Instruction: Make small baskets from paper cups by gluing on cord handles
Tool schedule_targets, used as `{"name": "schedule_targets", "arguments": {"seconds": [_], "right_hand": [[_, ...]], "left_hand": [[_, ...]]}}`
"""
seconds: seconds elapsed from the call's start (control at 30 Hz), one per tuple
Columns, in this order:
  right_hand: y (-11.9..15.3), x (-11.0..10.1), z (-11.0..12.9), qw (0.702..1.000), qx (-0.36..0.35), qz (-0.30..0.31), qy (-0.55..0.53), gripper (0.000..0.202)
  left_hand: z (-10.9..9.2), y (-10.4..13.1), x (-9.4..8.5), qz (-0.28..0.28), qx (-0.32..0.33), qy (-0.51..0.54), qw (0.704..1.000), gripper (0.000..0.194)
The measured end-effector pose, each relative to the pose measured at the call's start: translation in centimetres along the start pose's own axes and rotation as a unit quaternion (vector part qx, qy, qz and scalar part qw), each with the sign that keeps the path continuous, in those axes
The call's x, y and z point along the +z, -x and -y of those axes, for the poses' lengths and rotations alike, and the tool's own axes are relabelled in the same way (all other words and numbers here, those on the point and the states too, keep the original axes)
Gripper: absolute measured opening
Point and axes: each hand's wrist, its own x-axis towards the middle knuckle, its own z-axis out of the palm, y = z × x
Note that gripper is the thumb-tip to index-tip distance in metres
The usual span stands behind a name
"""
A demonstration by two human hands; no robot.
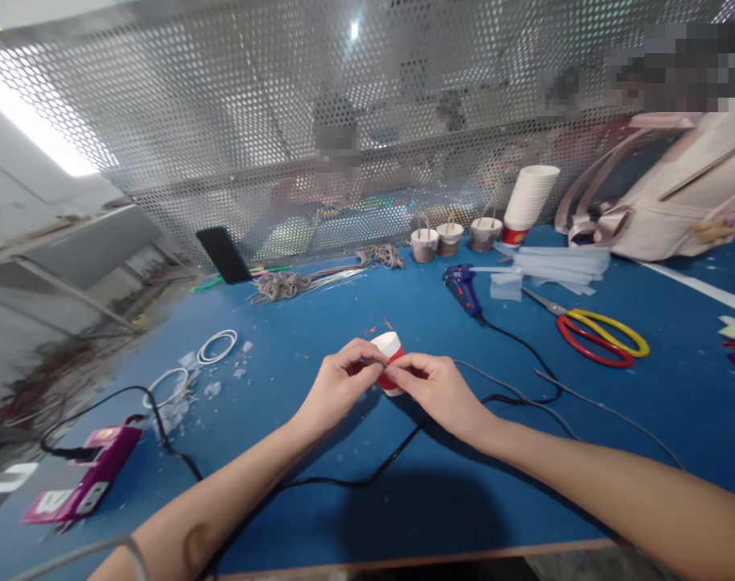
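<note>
Blue tabletop [282, 347] — paper cup [387, 344] at 12 o'clock, long axis about 11 to 5. My left hand [341, 379] at its 9, right hand [440, 394] at 3; both pinch it, neither clearly nearer.

Paper cup [390, 345], white with red band, slightly tilted, partly hidden, at blue table's [319, 319] middle.
</note>
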Motion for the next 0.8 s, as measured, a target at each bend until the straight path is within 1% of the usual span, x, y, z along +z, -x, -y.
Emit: {"name": "schedule_targets", "arguments": {"seconds": [0.1, 0.23, 0.37, 0.53, 0.6, 0.67, 0.7, 0.73, 0.77, 0.8], "right_hand": [[-0.1, 0.0, -0.2, 1.000, 0.000, -0.002, -0.003, 0.025], [-0.1, -0.1, -0.2, 1.000, -0.002, -0.003, 0.001, 0.023], [-0.1, -0.2, 0.0, 1.000, -0.002, -0.001, -0.002, 0.023], [-0.4, -0.4, 0.0, 1.000, -0.009, -0.015, -0.003, 0.020], [-0.4, -0.6, 0.0, 1.000, -0.012, -0.015, 0.007, 0.020], [-0.3, -0.7, 0.1, 0.999, -0.017, -0.001, 0.041, 0.024], [-0.3, -0.8, 0.3, 0.996, -0.036, 0.016, 0.079, 0.026], [-0.1, -1.0, 0.6, 0.988, -0.072, 0.039, 0.134, 0.029], [0.0, -1.2, 0.9, 0.969, -0.124, 0.063, 0.205, 0.030], [0.1, -1.6, 1.3, 0.938, -0.184, 0.083, 0.280, 0.031]], "left_hand": [[0.1, 0.0, 0.0, 0.007, 0.012, -0.014, 1.000, 0.012], [0.4, -0.1, 0.1, -0.006, 0.022, -0.012, 1.000, 0.012], [0.4, -0.2, 0.2, -0.022, 0.009, -0.009, 1.000, 0.011], [0.4, -0.1, 0.4, -0.050, -0.033, 0.011, 0.998, 0.009], [0.3, 0.0, 0.4, -0.057, -0.034, 0.012, 0.998, 0.009], [0.2, -0.1, 0.2, -0.061, -0.028, 0.006, 0.998, 0.009], [0.2, -0.1, 0.0, -0.065, -0.024, 0.002, 0.998, 0.010], [0.1, -0.2, -0.2, -0.070, -0.019, -0.005, 0.997, 0.010], [0.1, -0.3, -0.5, -0.078, -0.014, -0.012, 0.997, 0.010], [0.0, -0.5, -0.8, -0.087, -0.009, -0.022, 0.996, 0.011]]}}
